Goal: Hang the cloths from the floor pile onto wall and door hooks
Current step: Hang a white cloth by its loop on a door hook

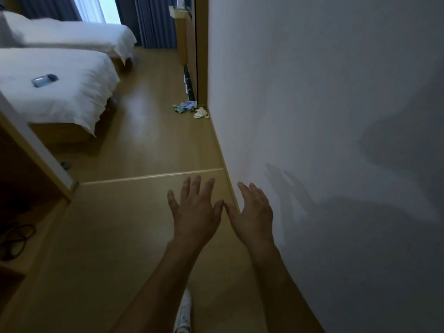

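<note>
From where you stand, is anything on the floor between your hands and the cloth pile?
Nothing visible. Both hands, left and right, are open and empty, and the floor runs bare along the wall up to the cloths at its corner. The bed sits off to the left.

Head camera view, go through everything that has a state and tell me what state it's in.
Left hand: open, empty.
Right hand: open, empty.
Cloths: crumpled on the floor by the wall corner.
Curtains: partly drawn, daylight showing.
Beds: made, a small object on the nearer one.
</note>
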`<state>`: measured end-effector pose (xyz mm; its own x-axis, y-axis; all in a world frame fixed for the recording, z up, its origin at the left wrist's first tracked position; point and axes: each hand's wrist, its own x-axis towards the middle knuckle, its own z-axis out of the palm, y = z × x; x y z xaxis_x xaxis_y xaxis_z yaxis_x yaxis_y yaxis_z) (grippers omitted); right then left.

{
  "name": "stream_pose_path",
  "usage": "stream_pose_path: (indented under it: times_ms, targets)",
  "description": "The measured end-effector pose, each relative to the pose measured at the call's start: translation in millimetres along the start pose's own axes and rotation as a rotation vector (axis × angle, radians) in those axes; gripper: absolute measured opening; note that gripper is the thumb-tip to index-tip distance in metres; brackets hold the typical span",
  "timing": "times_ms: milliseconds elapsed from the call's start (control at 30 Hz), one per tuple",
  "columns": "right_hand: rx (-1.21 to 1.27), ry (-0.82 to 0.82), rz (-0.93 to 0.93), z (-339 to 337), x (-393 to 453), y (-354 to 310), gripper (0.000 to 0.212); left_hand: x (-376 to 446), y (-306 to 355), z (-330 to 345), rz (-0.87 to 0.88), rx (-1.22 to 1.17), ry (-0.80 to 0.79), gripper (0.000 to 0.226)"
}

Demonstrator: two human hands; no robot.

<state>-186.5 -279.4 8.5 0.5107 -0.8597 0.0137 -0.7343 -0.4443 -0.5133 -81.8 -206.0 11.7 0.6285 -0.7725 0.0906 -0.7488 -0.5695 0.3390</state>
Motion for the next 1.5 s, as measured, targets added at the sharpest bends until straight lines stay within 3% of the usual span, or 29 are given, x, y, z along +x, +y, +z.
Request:
stream_pose_path:
  times_ms: [367,933,1233,1500]
  targets:
    - [-0.051,0.046,-0.001,34.8,187.8,-97.7,0.066,203.7,-62.4,-34.1,0.063,-0.041,0.056,0.061]
    - [0.039,-0.118,-0.180,124.4,433.2,-208.4,0.063,433.1,-180.8,-26.9,-0.183,0.023,0.089,0.064]
    - [0.066,-0.141,-0.280,132.3,619.6,-259.7,0.063,611.3,-196.6,-42.0,-0.269,0.073,0.153,0.064]
    - [0.059,-0.160,-0.292,162.4,729.6,-281.7,0.063,722.7,-218.5,-28.8,-0.297,0.016,0.132,0.062]
